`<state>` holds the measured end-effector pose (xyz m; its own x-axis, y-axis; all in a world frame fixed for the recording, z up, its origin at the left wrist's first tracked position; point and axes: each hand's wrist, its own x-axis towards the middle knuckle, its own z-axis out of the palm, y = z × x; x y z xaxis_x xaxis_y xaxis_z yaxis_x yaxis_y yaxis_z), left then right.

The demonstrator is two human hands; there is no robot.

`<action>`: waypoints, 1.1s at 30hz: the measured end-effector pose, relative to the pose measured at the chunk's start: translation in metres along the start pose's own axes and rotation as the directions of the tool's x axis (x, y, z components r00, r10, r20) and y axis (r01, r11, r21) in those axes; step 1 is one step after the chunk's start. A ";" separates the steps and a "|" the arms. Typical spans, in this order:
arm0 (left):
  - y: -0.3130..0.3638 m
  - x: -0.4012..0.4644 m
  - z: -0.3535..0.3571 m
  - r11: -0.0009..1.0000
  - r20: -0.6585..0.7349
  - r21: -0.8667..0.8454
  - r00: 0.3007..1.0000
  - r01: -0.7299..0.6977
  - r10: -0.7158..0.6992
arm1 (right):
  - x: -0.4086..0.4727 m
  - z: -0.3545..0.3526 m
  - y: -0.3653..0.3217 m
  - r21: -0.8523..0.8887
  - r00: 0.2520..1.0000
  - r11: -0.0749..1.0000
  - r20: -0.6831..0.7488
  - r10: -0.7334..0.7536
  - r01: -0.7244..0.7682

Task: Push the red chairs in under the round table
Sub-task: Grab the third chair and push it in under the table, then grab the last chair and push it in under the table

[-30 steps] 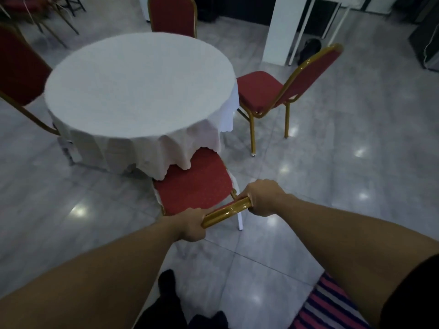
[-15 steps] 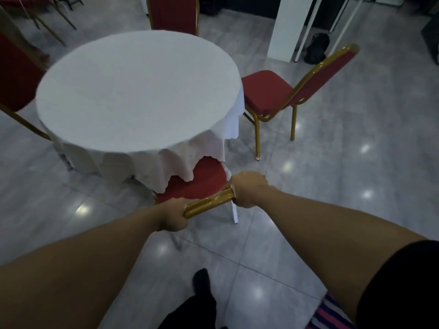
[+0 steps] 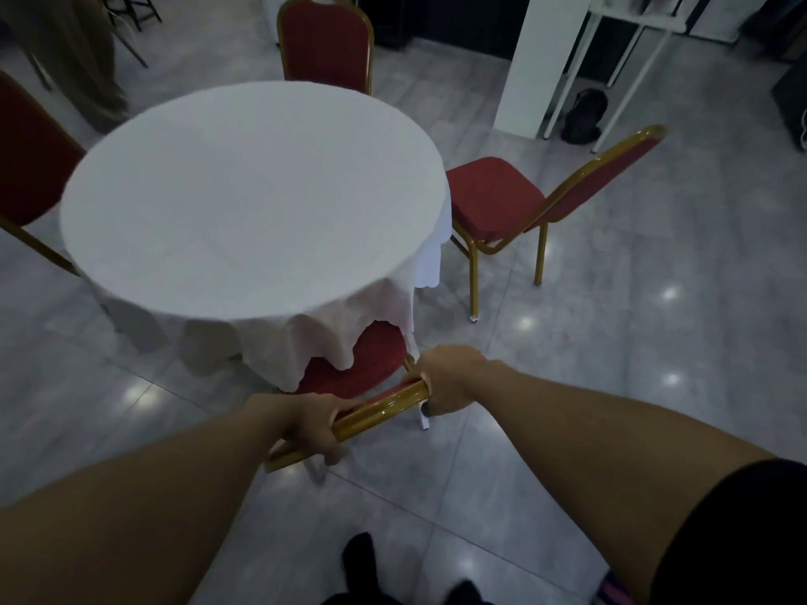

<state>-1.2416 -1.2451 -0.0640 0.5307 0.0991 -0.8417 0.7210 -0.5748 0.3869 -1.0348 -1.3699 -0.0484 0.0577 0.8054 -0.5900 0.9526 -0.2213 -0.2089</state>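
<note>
While both hands hold it: the near red chair sits at the front edge of the round table, its seat partly under the hanging cloth.
Near chair top bar: gold and shiny, it runs at a slant between the two hands.
Left hand: closed tight around the lower, left end of the gold bar.
Right hand: closed tight around the higher, right end of the gold bar.
Tablecloth: white, it covers the whole table top and hangs down in wavy folds over the front part of the near chair's seat.
Right side chair: red seat, gold legs, just beside the table on the right, with most of the seat out in the open and its back leaning away from the table.
Far chair: its red back stands up behind the table.
Left side chair: only part of its red back and gold frame shows at the left edge.
Floor: grey shiny tiles with small bright light spots.
White post: stands behind the right side chair.
Dark bag: lies on the floor beside the white post.
Feet: dark shapes at the bottom, too dim to tell more.
</note>
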 end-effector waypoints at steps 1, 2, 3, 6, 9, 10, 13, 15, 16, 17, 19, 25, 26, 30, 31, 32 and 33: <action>0.008 -0.002 -0.009 0.999 0.045 0.000 0.998 0.035 -0.035 | -0.003 -0.007 0.004 0.053 0.999 0.999 0.038 -0.004 0.002; 0.014 -0.002 -0.018 0.997 0.073 -0.014 0.995 0.071 -0.070 | -0.006 -0.015 0.009 0.096 0.998 0.995 0.067 0.000 -0.006; 0.025 -0.003 -0.028 0.995 0.074 -0.030 0.993 0.094 -0.091 | -0.010 -0.024 0.017 0.107 0.996 0.994 0.089 0.016 -0.026; 0.068 -0.009 -0.059 0.997 -0.064 -0.040 0.996 0.066 -0.068 | -0.022 -0.051 0.048 0.081 0.993 0.993 0.087 0.080 -0.087; 0.125 -0.006 -0.082 0.999 -0.251 0.042 0.968 0.012 -0.001 | -0.036 -0.076 0.093 0.150 0.990 0.980 -0.031 0.138 -0.132; 0.140 -0.002 -0.089 0.998 -0.313 0.068 0.949 0.004 0.017 | -0.039 -0.083 0.106 0.160 0.985 0.977 -0.072 0.156 -0.143; 0.186 0.017 -0.112 0.996 -0.463 0.091 0.885 -0.006 0.048 | -0.050 -0.106 0.150 0.165 0.962 0.969 -0.170 0.212 -0.184; 0.228 0.031 -0.129 0.994 -0.531 0.112 0.845 -0.009 0.067 | -0.061 -0.121 0.190 0.196 0.939 0.955 -0.223 0.263 -0.221; 0.248 0.036 -0.136 0.991 -0.559 0.134 0.825 -0.008 0.082 | -0.065 -0.128 0.208 0.210 0.926 0.949 -0.248 0.284 -0.235; 0.268 0.040 -0.143 0.988 -0.583 0.153 0.806 -0.011 0.099 | -0.069 -0.135 0.224 0.220 0.916 0.945 -0.268 0.298 -0.243; 0.308 0.050 -0.154 0.984 -0.614 0.176 0.780 -0.019 0.125 | -0.081 -0.146 0.257 0.235 0.902 0.939 -0.294 0.315 -0.251; 0.382 0.093 -0.184 0.977 -0.636 0.205 0.752 -0.051 0.173 | -0.098 -0.171 0.337 0.242 0.880 0.930 -0.325 0.346 -0.276; 0.391 0.103 -0.191 0.977 -0.636 0.205 0.752 -0.049 0.172 | -0.099 -0.175 0.351 0.248 0.877 0.928 -0.328 0.351 -0.278; 0.428 0.139 -0.224 0.977 -0.630 0.210 0.761 -0.024 0.154 | -0.094 -0.190 0.400 0.273 0.859 0.922 -0.360 0.364 -0.275; 0.439 0.148 -0.233 0.974 -0.632 0.225 0.758 -0.022 0.163 | -0.093 -0.194 0.413 0.279 0.852 0.919 -0.370 0.371 -0.279; 0.450 0.156 -0.242 0.971 -0.635 0.237 0.753 -0.025 0.174 | -0.092 -0.198 0.425 0.280 0.848 0.919 -0.379 0.371 -0.278; 0.459 0.166 -0.252 0.966 -0.635 0.257 0.749 -0.025 0.188 | -0.091 -0.201 0.438 0.289 0.842 0.916 -0.384 0.378 -0.279</action>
<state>-0.7101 -1.2882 0.0688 0.8160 0.4820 -0.3190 0.5691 -0.7663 0.2980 -0.5622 -1.4290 0.0705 0.5235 0.8059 -0.2766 0.7696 -0.5866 -0.2522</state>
